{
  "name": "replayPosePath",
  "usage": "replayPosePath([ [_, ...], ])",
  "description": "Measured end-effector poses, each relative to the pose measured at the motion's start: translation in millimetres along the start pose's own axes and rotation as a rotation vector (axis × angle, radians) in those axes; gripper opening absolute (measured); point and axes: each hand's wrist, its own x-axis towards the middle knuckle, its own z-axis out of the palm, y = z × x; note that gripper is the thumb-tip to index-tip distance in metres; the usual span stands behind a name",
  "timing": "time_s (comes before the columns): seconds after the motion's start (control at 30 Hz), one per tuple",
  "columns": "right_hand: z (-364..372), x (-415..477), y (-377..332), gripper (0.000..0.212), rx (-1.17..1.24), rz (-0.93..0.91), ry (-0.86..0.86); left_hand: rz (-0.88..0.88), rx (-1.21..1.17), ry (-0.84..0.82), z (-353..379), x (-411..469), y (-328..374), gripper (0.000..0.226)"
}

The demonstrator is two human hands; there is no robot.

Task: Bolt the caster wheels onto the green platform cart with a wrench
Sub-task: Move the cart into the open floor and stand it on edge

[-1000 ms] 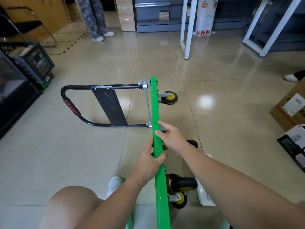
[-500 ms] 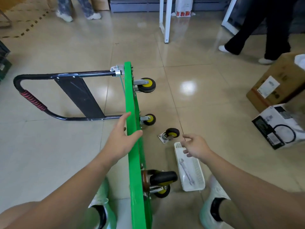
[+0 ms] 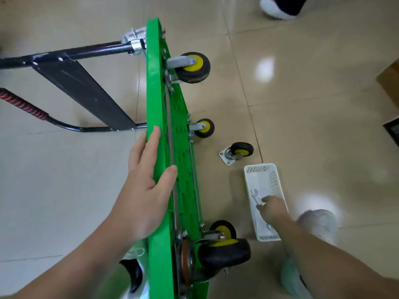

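Green cart (image 3: 155, 100), black-and-yellow casters (image 3: 192, 67), white basket (image 3: 264, 175), red-striped black handle (image 3: 23, 104)

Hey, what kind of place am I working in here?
Probably an indoor storeroom or workshop, though little shows: glossy floor tiles, a cardboard box at the right edge, and a green cart tipped on its side beside a loose caster and a white basket holding a wrench.
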Motion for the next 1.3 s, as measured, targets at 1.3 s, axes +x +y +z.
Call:
replayPosePath([
  [1.3, -32, -23, -36, 0.014, 0.337, -0.006, 0.046, -0.027, 0.017, -0.018, 8, 7, 0, 0.07],
])
